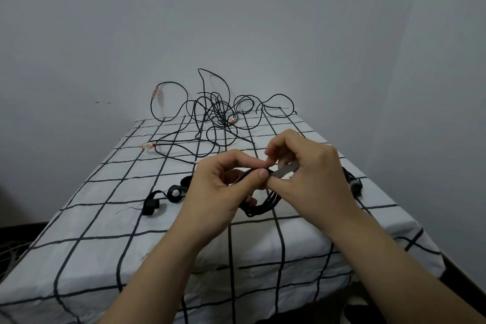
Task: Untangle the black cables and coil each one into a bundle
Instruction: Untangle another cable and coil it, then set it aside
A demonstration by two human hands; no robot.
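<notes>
Cable coil (263, 204) pinched between hands (218, 192), tangle (218, 111) beyond

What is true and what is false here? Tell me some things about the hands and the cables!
1. The left hand and the right hand both hold a coiled black cable. True.
2. The tangled cables lie at the far end of the cloth. True.
3. The cloth is plain red. False: it is white with dark grid lines.
4. The black straps lie right of both hands. False: they lie left of the left hand.
</notes>
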